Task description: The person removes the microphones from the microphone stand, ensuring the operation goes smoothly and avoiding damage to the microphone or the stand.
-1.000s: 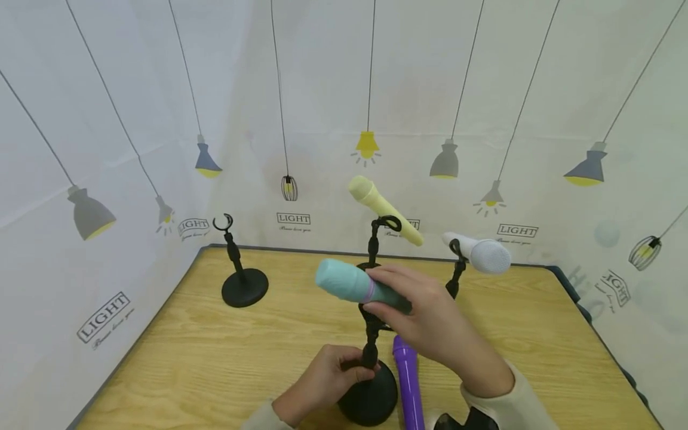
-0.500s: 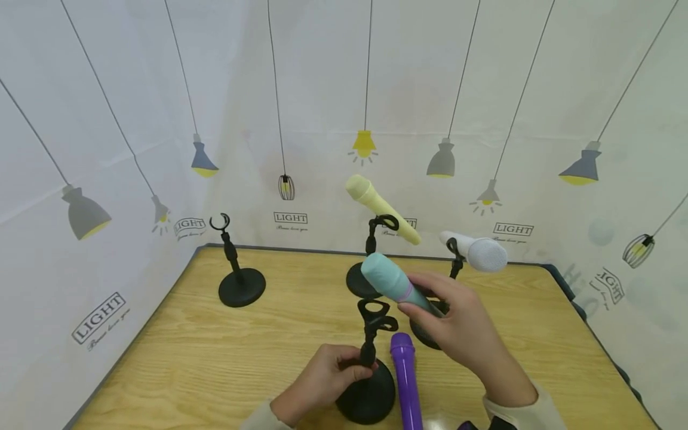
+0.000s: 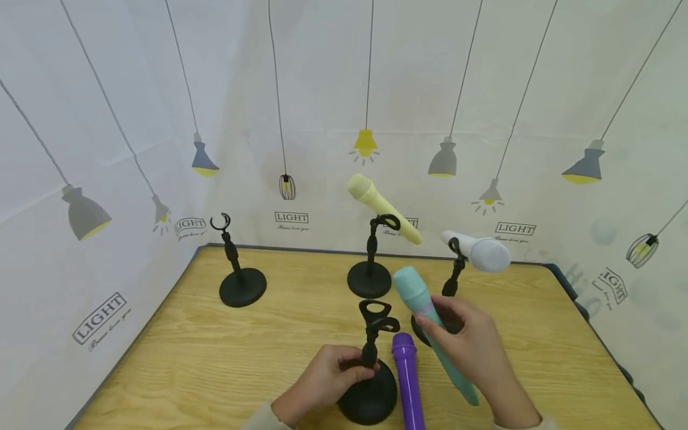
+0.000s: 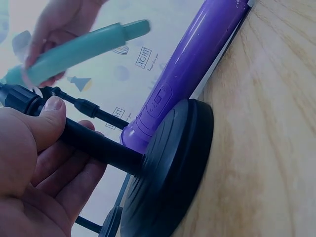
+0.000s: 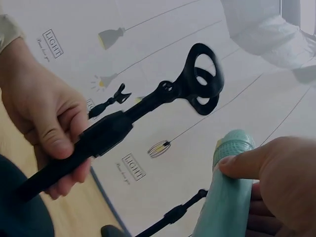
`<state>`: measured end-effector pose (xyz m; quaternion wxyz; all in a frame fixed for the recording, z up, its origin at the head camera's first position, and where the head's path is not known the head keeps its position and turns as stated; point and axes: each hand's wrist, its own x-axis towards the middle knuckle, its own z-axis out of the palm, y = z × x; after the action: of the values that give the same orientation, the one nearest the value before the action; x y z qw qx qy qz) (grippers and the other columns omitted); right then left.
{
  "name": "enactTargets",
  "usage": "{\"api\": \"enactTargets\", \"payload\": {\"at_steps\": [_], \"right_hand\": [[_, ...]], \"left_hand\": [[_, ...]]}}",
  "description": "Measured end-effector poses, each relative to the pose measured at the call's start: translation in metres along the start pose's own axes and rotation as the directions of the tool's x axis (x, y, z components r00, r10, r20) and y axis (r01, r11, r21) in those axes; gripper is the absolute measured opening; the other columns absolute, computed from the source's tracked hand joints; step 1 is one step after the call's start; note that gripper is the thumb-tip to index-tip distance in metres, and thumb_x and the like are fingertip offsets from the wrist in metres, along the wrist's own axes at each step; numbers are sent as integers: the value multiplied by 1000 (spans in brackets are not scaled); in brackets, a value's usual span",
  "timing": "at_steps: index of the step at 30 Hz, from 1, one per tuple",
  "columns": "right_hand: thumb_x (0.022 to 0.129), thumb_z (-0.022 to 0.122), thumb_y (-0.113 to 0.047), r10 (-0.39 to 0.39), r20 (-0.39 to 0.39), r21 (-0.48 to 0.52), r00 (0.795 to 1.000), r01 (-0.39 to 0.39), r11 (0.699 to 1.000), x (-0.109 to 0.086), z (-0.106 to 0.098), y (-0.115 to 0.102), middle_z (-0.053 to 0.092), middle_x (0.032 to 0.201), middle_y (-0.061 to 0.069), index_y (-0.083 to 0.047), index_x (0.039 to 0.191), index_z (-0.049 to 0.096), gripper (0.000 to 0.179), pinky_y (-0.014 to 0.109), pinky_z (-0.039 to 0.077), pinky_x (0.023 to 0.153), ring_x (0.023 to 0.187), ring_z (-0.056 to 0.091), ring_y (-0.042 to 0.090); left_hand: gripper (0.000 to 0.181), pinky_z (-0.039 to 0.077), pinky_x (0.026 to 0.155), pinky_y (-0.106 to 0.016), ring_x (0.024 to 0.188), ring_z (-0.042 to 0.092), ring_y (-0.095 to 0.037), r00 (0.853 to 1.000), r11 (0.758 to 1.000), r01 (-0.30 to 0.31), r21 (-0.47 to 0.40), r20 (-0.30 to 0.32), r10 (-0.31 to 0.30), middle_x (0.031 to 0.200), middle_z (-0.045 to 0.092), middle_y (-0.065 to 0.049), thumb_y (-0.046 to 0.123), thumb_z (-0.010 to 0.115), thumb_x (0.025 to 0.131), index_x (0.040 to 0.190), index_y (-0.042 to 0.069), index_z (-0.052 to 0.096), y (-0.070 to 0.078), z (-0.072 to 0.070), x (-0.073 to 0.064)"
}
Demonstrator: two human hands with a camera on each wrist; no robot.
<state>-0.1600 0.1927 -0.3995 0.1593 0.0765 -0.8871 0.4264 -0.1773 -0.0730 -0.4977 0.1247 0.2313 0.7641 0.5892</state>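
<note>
My left hand (image 3: 330, 376) grips the post of a black microphone stand (image 3: 371, 394) near the table's front. The stand's clip (image 5: 202, 81) holds nothing and points upward. My right hand (image 3: 473, 346) holds a mint-green microphone (image 3: 438, 334) between thumb and fingers, to the right of that stand. The microphone is tilted, its head up and to the left, apart from the clip. Between the stand and my right hand, a purple microphone (image 3: 407, 376) lies on the table beside the base, as the left wrist view (image 4: 173, 79) also shows.
A yellow microphone (image 3: 384, 209) rests in a stand at the back middle (image 3: 369, 279). A white microphone (image 3: 481, 251) sits in another stand further right. At the back left stands a bare stand (image 3: 242, 286). Printed cloth walls (image 3: 317, 89) surround the wooden table (image 3: 215, 358).
My right hand has moved right and down with the mint-green microphone, away from the stand's clip, and the microphone has turned more upright. My left hand keeps its grip on the stand.
</note>
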Motion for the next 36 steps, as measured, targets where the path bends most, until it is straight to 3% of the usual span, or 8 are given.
{"api": "enactTargets", "payload": {"at_steps": [3,6,10,18,29,36], "right_hand": [[96,85,-29,128,47,10,991,-129,992,-4,5,8,79,120,19,1,132,72,49,38,67,83,105,79,30],[98,83,-37,241,85,12,967,-242,970,-7,8,16,78,122,21,2,135,70,56,37,67,85,107,78,30],[97,83,-41,322,107,1,941,-324,946,-10,13,28,78,120,22,5,135,69,61,37,67,83,103,79,29],[97,84,-36,381,92,-25,920,-380,925,-21,26,53,80,114,22,9,128,72,56,35,65,78,98,79,27],[98,79,-46,500,162,-81,851,-493,866,-32,37,76,80,105,14,12,125,72,64,36,62,76,90,73,20],[97,79,-48,511,192,-119,838,-497,860,-38,44,84,80,102,10,7,116,77,58,34,60,74,88,71,18]], "left_hand": [[13,64,93,-26,109,78,-10,1000,1000,1,-4,-3,-1,109,84,-8,11,78,100,111,7,84,-1,0,-1],[14,63,93,-24,110,78,-9,1000,1000,5,-8,1,-5,110,84,-8,12,78,100,112,7,84,-2,0,-1],[15,63,92,-23,109,77,-8,1000,1000,11,-11,7,-11,110,84,-7,13,77,100,112,6,83,-1,0,0],[16,64,93,-26,108,78,-8,1000,1000,14,-14,13,-14,110,84,-10,12,77,101,113,3,83,-1,-1,0],[16,64,96,-27,109,77,-8,1000,1000,20,-9,14,-20,109,84,-6,13,77,101,113,6,84,-3,-1,-1],[18,64,95,-27,108,77,-7,1000,999,17,-28,8,-17,110,84,-8,12,77,101,115,2,82,-4,0,-1]]}}
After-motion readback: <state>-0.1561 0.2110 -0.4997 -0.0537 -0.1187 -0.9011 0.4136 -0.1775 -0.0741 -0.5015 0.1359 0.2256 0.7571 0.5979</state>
